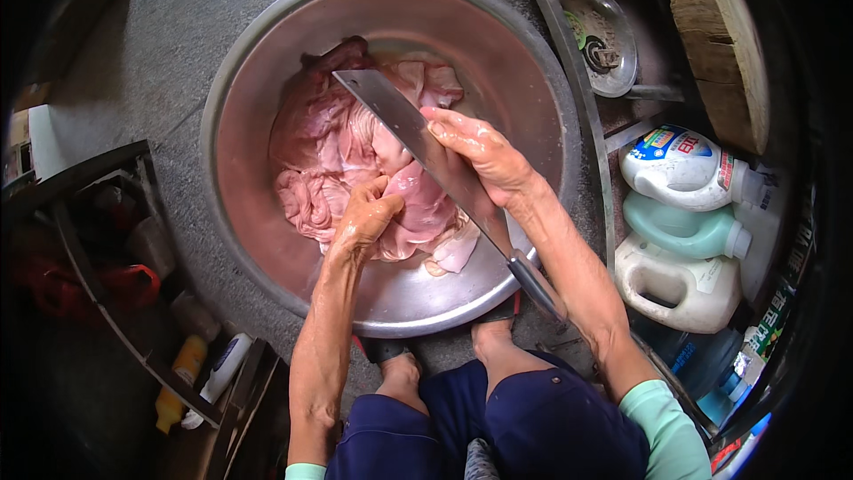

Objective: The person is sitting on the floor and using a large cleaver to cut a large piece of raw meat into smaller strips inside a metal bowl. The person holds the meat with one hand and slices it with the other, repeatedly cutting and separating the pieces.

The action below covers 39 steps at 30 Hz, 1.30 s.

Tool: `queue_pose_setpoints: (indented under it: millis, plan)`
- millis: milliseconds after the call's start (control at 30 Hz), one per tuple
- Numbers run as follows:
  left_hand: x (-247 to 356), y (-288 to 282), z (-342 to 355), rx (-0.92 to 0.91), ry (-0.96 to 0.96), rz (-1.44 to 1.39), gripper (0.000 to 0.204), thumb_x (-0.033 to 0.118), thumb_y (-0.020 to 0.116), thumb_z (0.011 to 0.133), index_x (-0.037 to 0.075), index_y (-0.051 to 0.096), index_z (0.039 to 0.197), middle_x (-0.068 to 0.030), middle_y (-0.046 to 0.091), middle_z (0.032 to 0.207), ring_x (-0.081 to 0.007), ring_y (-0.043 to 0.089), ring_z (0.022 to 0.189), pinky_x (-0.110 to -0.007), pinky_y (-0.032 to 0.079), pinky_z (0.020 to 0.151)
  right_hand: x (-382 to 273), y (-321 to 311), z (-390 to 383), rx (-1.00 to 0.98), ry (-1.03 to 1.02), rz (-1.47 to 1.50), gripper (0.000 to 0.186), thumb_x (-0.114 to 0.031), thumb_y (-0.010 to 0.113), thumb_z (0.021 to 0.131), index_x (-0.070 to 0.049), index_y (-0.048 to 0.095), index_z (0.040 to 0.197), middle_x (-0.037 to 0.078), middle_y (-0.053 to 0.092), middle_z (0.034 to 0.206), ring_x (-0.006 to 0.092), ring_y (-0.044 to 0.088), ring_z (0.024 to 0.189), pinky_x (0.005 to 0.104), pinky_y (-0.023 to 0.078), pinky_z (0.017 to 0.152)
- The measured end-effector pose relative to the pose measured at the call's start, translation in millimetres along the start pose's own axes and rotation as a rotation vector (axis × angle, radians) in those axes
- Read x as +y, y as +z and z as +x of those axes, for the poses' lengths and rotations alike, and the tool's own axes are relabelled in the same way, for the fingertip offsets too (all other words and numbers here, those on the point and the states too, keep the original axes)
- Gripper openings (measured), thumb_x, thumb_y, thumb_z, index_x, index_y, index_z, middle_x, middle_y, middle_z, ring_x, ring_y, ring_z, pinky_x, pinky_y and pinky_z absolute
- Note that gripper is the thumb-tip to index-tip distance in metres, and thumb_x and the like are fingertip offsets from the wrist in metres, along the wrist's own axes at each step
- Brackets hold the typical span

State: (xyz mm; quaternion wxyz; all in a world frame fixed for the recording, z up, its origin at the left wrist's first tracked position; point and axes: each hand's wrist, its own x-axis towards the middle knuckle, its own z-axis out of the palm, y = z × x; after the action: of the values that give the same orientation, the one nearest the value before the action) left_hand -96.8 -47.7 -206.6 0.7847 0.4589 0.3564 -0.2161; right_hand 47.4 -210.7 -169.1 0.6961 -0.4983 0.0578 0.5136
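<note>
Folds of wet pink raw meat (311,156), which look like offal, lie in a wide metal basin (391,324). My left hand (366,213) is closed in a pinch on a flap of this meat (422,213). A long broad knife (413,129) slants over the basin, its dark handle (536,289) near the basin's rim by my right foot. At the right edge of the blade is my right hand (484,156), its fingers bent and closed against it. Part of these fingers is hidden, and I cannot make out what they hold. Both hands look wet.
Detergent jugs (684,169) in white and pale green lie on a rack at the right, below a thick wooden board (715,44). A dark rack (115,276) stands at the left, with a yellow bottle (182,382) near it. The basin rests on grey concrete (191,27).
</note>
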Motion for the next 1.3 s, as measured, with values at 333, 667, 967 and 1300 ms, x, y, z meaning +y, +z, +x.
queue_pose_setpoints:
  millis: [333,667,967,1300]
  plan:
    - [-26.6,-32.4,-14.3,0.049,-0.096,-0.769,0.011,0.004,0.055,0.091,0.008,0.056,0.081,0.0008,0.052,0.065,-0.0096,0.047,0.053,-0.026,0.042,0.055,0.1,15.9,36.0,0.113,0.033,-0.533,0.087,-0.035,0.075,0.090,0.015,0.033,0.148,0.027,0.066,0.118,0.0238,0.064,0.108,0.0323,0.049,0.096]
    - [19.8,33.0,-47.7,0.143,0.143,-0.582,0.039,0.026,0.061,0.101,-0.003,0.054,0.127,-0.0139,0.069,0.107,-0.0241,0.073,0.085,-0.041,0.064,0.067,15.9,23.2,27.8,0.217,-0.181,-1.033,0.090,-0.035,0.072,0.091,0.010,0.025,0.153,0.030,0.067,0.110,0.0310,0.068,0.098,0.0389,0.052,0.086]
    - [48.3,36.6,-39.6,0.111,0.355,-0.568,0.027,0.014,0.065,0.097,-0.009,0.065,0.111,-0.0154,0.072,0.100,-0.0232,0.072,0.085,-0.037,0.061,0.073,-40.1,82.0,-109.4,0.147,-0.247,-1.786,0.096,-0.032,0.082,0.076,0.000,0.034,0.154,0.016,0.055,0.107,0.0300,0.060,0.094,0.0413,0.048,0.080]
    - [44.1,47.1,-57.0,0.300,0.479,0.410,0.043,0.030,0.077,0.088,-0.003,0.062,0.111,-0.0202,0.070,0.095,-0.0301,0.070,0.090,-0.038,0.055,0.077,-15.3,55.0,-100.1,0.421,-0.523,-1.554,0.037,0.000,0.067,0.080,-0.001,0.060,0.117,0.015,0.051,0.100,0.0354,0.066,0.075,0.0446,0.056,0.065]
